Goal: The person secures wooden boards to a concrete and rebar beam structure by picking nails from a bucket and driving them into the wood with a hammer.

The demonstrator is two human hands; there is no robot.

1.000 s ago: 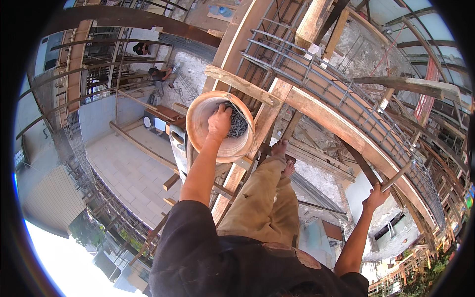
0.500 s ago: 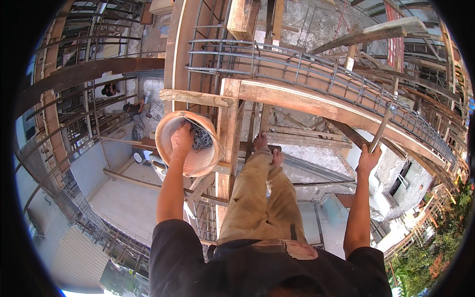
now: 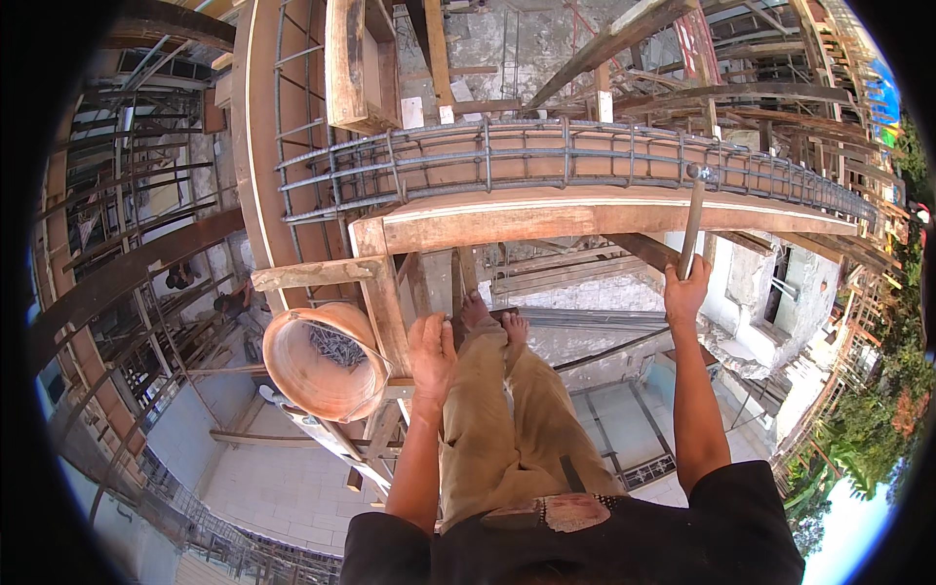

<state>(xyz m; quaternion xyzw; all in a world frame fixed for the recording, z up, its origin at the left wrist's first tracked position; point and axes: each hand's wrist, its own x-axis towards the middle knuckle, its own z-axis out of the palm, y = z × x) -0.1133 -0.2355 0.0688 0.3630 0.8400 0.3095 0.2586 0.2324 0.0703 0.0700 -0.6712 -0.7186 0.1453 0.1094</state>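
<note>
Above a pale floor (image 3: 268, 478) at an open building site, shows an orange-brown bucket (image 3: 327, 387) at left beside a wooden post (image 3: 387, 322), with grey nails (image 3: 334, 343) inside. Just right of that, shows the left hand (image 3: 431, 351) now out of the bucket, unlike half a second ago, with fingers curled in and any contents impossible to tell, suggesting reaching-in finished for the moment. Farther right, before a timber beam (image 3: 546, 216) and rebar cage (image 3: 561, 168), keeps the right hand (image 3: 686, 285) closed round the handle of a hammer (image 3: 693, 219), head uppermost in view.
</note>
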